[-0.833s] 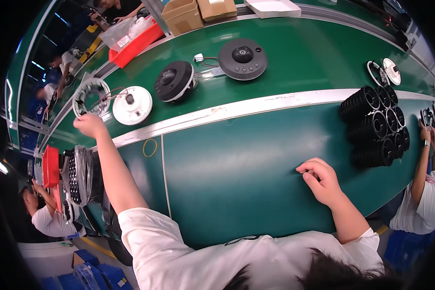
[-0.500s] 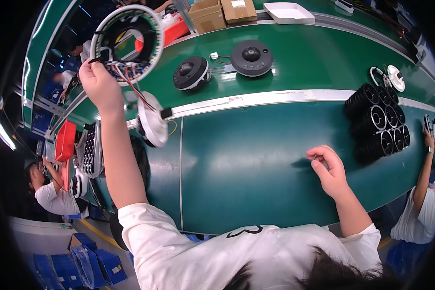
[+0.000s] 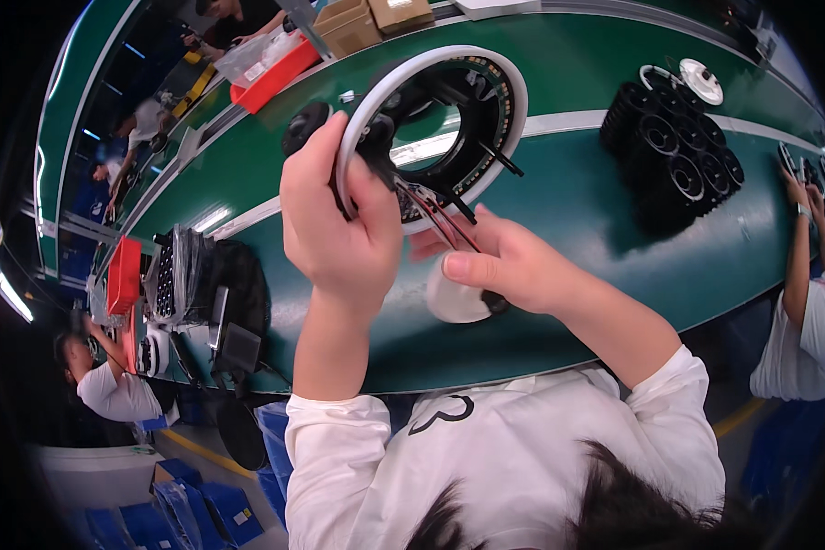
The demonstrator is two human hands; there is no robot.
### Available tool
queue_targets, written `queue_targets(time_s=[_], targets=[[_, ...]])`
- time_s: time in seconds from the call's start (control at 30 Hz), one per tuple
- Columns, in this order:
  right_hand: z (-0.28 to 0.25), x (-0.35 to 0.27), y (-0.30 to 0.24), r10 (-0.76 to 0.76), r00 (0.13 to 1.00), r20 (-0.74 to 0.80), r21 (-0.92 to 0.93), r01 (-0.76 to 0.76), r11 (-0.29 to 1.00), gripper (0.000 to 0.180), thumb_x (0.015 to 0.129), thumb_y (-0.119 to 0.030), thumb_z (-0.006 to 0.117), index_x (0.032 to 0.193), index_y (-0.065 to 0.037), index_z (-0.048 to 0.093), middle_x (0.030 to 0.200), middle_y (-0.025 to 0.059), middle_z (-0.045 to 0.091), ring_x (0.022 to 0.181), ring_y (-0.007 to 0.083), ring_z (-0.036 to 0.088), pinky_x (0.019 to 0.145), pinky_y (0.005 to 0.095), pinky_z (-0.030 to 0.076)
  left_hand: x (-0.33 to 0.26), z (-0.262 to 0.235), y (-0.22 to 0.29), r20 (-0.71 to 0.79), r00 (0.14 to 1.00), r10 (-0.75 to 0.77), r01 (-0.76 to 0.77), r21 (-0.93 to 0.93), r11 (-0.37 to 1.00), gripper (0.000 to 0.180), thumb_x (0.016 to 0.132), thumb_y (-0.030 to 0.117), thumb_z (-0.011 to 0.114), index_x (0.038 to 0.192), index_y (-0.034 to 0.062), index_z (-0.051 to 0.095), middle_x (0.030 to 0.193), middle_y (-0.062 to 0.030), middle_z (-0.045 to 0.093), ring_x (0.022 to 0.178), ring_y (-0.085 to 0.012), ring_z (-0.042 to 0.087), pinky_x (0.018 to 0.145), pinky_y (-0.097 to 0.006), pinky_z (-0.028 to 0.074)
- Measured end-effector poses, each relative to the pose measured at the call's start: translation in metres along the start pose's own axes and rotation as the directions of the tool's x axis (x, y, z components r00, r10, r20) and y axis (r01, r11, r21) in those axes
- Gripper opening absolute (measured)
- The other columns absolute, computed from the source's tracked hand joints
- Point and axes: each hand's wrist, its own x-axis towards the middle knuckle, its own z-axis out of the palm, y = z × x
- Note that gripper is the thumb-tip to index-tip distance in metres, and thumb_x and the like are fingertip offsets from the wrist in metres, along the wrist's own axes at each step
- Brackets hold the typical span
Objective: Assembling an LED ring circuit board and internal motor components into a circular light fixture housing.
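L hand (image 3: pixel 339 220) grips ring (image 3: pixel 511 90), R hand (image 3: pixel 513 261) half-curled, hold unclear, wires (image 3: pixel 438 214) btwn, cylinders (image 3: pixel 676 147) R

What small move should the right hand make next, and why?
Probably cup the white disc from below with the right hand: it sits below the white ring, which the left hand grips, and thin wires run down toward it, so a loose swing might strain them. The right hand's exact contact is partly hidden.

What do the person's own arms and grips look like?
Left grip and right grip: no gloves or wristwear visible. Forearms bare too. Loose white short sleeves; white shirt with a curved black mark.
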Motion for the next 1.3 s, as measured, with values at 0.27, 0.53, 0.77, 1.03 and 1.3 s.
queue_targets(time_s=[0.27, 0.53, 0.77, 1.03, 1.3], targets=[[-0.004, -0.025, -0.02, 0.221, 0.969, -0.114, 0.327, -0.173, 0.929, 0.029, 0.079, -0.025, 0.064, 0.087, 0.001, 0.054, 0.065, 0.0003, 0.053, 0.055, 0.006, 0.049, 0.051, 0.0209, 0.04, -0.008, 0.0, 0.015, -0.002, 0.999, -0.049, 0.049, 0.039, 0.998, 0.025, 0.081, -0.004, 0.048, 0.106, -0.0068, 0.049, 0.094, -0.0144, 0.056, 0.075, -0.0184, 0.058, 0.064, -0.023, 0.047], [-0.017, -0.033, -0.037, 0.175, 0.952, -0.25, -0.005, -0.182, 0.983, 0.019, 0.079, -0.016, 0.061, 0.08, 0.001, 0.054, 0.065, 0.0012, 0.052, 0.055, 0.0064, 0.049, 0.052, 0.0201, 0.041, -0.013, -0.007, 0.02, 0.066, 0.998, 0.023, -0.028, 0.074, 0.997, 0.026, 0.08, -0.004, 0.049, 0.106, -0.0073, 0.049, 0.094, -0.0151, 0.057, 0.075, -0.0204, 0.058, 0.067, -0.023, 0.047], [-0.013, -0.029, -0.017, 0.101, 0.962, -0.255, 0.136, -0.067, 0.988, 0.022, 0.081, -0.022, 0.058, 0.077, -0.001, 0.056, 0.063, 0.0025, 0.052, 0.056, 0.0078, 0.049, 0.052, 0.0235, 0.04, -0.027, 0.0, 0.031, 0.503, 0.668, -0.549, 0.705, -0.663, 0.251, 0.04, 0.088, 0.025, 0.049, 0.114, -0.0045, 0.042, 0.098, -0.0138, 0.056, 0.088, -0.0165, 0.056, 0.075, -0.024, 0.045], [-0.003, -0.021, -0.019, 0.002, 0.96, -0.281, -0.372, -0.111, 0.922, 0.028, 0.082, -0.029, 0.054, 0.079, -0.002, 0.058, 0.064, 0.0093, 0.056, 0.056, 0.0193, 0.054, 0.053, 0.029, 0.041, -0.045, 0.017, 0.045, 0.632, 0.389, -0.67, 0.803, -0.589, -0.091, 0.019, 0.079, 0.014, 0.061, 0.088, 0.003, 0.049, 0.085, -0.0057, 0.054, 0.093, -0.0157, 0.052, 0.072, -0.026, 0.046], [-0.007, -0.026, -0.032, 0.082, 0.947, -0.31, -0.303, -0.18, 0.936, 0.028, 0.081, -0.03, 0.053, 0.075, -0.004, 0.06, 0.059, 0.0088, 0.056, 0.053, 0.0222, 0.054, 0.05, 0.0303, 0.041, -0.04, 0.019, 0.052, 0.706, 0.19, -0.682, 0.794, -0.519, -0.316, 0.015, 0.084, 0.022, 0.055, 0.087, 0.0078, 0.051, 0.079, -0.0033, 0.056, 0.071, -0.0111, 0.054, 0.063, -0.027, 0.046]])
